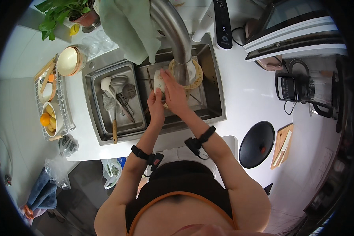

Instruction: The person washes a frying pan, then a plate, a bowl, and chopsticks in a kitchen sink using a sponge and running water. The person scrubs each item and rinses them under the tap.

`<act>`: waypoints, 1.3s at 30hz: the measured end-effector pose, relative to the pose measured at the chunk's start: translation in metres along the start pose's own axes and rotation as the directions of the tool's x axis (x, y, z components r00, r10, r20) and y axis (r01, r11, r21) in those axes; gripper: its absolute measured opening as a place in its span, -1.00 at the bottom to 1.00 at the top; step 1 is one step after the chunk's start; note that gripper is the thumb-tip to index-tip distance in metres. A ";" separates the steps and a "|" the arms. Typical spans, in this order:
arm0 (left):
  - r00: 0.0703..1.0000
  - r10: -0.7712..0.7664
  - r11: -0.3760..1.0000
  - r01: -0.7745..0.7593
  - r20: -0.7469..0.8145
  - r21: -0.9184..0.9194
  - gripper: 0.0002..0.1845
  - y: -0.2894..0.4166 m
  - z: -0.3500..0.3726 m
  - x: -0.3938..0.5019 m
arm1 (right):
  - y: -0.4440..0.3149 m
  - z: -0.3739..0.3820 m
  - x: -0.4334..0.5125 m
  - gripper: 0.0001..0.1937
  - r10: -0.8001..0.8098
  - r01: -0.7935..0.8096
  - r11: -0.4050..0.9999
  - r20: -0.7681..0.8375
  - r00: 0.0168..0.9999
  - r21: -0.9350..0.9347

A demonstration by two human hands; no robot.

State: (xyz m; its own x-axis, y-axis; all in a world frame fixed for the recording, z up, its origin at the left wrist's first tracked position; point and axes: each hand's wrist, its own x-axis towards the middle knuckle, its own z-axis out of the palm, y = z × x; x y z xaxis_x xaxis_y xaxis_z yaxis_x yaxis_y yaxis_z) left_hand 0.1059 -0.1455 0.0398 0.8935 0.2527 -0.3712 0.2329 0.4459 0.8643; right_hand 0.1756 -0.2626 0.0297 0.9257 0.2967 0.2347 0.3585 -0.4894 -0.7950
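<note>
Over the right basin of a steel sink (219, 97), my left hand (156, 107) holds a white bowl with a small printed pattern (159, 84), tilted on its side. My right hand (175, 96) lies flat with its fingers along the bowl's right side. The steel faucet (177, 32) arches down just right of the bowl. Under its spout is a plate with a yellow patterned rim (199, 73). Chopsticks (149, 78) lie in the basin. A ladle (106, 84), a whisk (125, 103) and other utensils lie in the left basin.
A green cloth (129, 29) hangs beside the faucet. Left of the sink stand stacked bowls (68, 61) and a dish rack (65, 110) with a bowl of fruit. On the right are a black round lid or pan (256, 144), a cutting board with knives (280, 134) and a blender (309, 88).
</note>
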 end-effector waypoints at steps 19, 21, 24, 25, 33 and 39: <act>0.977 0.070 0.986 -0.037 0.201 -0.163 -0.51 -0.021 -0.031 -0.014 | 0.057 0.013 0.018 -0.56 0.475 -0.679 -0.172 0.663 0.578 0.714; 0.951 0.120 0.984 -0.075 0.286 -0.161 -0.50 -0.014 -0.032 -0.015 | 0.059 0.017 0.008 -0.54 0.485 -0.567 -0.337 0.655 0.580 0.752; 0.904 -0.072 0.992 0.110 0.421 -0.069 -0.51 0.005 -0.034 -0.015 | 0.054 0.015 0.005 -0.55 0.534 -0.543 -0.311 0.616 0.579 0.780; 0.909 -0.149 0.982 0.184 0.389 -0.054 -0.52 0.011 -0.036 -0.014 | 0.051 0.013 0.007 -0.59 0.453 -0.618 0.130 0.508 0.733 0.776; 0.947 -0.106 0.966 0.026 0.302 0.255 -0.58 0.005 -0.040 0.001 | 0.015 0.002 0.022 -0.66 0.312 -0.404 0.908 0.467 0.828 0.111; 0.954 -0.061 0.998 0.053 0.294 0.034 -0.54 -0.001 -0.038 -0.019 | 0.040 0.018 0.009 -0.55 0.523 -0.720 0.272 0.529 0.668 0.639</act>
State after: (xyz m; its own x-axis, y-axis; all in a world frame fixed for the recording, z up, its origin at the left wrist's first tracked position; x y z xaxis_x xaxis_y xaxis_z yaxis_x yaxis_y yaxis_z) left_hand 0.0740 -0.1179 0.0331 0.9509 -0.0383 -0.3071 0.2932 0.4291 0.8543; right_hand 0.1959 -0.2651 -0.0103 0.7417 0.3760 -0.5554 -0.6459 0.1771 -0.7426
